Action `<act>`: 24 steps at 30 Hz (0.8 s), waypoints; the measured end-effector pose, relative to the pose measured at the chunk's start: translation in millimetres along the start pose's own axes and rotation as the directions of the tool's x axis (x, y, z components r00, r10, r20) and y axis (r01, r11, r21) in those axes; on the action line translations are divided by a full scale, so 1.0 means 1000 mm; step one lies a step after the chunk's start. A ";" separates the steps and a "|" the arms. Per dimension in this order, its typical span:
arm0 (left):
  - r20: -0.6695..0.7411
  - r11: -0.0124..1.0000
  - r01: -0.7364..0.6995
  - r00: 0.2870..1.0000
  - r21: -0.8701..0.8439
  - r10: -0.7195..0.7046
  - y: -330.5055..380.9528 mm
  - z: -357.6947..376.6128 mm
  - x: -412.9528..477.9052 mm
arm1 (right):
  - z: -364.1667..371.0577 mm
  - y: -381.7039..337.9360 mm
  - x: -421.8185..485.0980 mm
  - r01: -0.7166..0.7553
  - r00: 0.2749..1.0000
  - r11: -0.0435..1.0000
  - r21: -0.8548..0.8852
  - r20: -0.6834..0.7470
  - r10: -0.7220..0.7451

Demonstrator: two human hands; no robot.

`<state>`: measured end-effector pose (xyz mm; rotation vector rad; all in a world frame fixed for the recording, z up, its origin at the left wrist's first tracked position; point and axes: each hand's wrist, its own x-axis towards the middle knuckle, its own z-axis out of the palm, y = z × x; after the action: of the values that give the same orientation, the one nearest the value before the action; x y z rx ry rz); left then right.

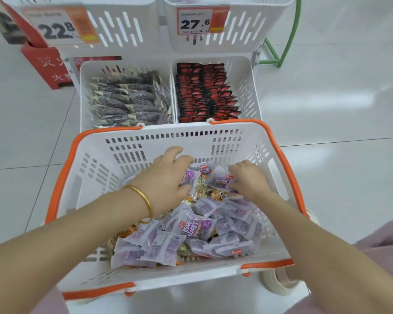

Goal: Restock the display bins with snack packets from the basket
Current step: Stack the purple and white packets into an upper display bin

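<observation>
A white basket with orange trim (pixel 95 177) stands in front of me, holding several purple snack packets (pixel 191 227) over some orange and gold ones. My left hand (pixel 168 175), with a gold bangle on the wrist, is down in the basket and grips a purple packet (pixel 188 176). My right hand (pixel 247 177) pinches another purple packet (pixel 220 177) at the basket's far right. Behind the basket are two white display bins: the left bin (pixel 85 87) holds dark purple packets, the right bin (pixel 247 87) holds rows of black-and-red packets.
Two upper white bins carry price tags reading 22.8 (pixel 57 28) and 27.6 (pixel 195 21). A red sign stand (pixel 48 66) stands left of the rack, a green metal frame (pixel 281 41) to its right. White tiled floor surrounds the rack.
</observation>
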<state>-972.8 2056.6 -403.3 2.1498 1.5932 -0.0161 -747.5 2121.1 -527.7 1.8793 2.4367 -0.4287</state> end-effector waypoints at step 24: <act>-0.005 0.252 0.054 0.974 -0.966 -0.228 0.016 -0.086 0.037 | -0.225 -0.085 -0.003 -0.068 0.950 0.277 0.959 -0.022 0.310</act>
<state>-968.0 2118.5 -330.8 0.9800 1.2604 0.8801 -796.4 2151.8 -294.5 2.6017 2.0457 -2.2098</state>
